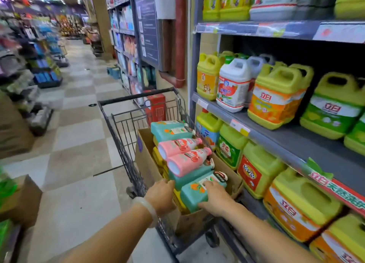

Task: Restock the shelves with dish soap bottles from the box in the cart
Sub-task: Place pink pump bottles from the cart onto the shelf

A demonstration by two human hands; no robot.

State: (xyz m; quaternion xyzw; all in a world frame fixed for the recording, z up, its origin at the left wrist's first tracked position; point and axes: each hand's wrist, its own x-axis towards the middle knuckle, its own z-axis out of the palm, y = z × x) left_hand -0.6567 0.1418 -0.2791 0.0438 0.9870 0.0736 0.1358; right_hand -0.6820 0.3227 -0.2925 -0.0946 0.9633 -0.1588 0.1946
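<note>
Between both hands lies a teal bottle (194,195) (topmost, nearest). Right hand (216,198) grips its side; left hand (161,195) rests curled at the box (146,164) edge, likely steadying.

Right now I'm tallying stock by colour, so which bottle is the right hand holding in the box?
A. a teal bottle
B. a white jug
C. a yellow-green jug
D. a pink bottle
A: the right hand is wrapped over the nearest teal bottle in the cardboard box, while the pink bottles lie untouched farther back.
</note>
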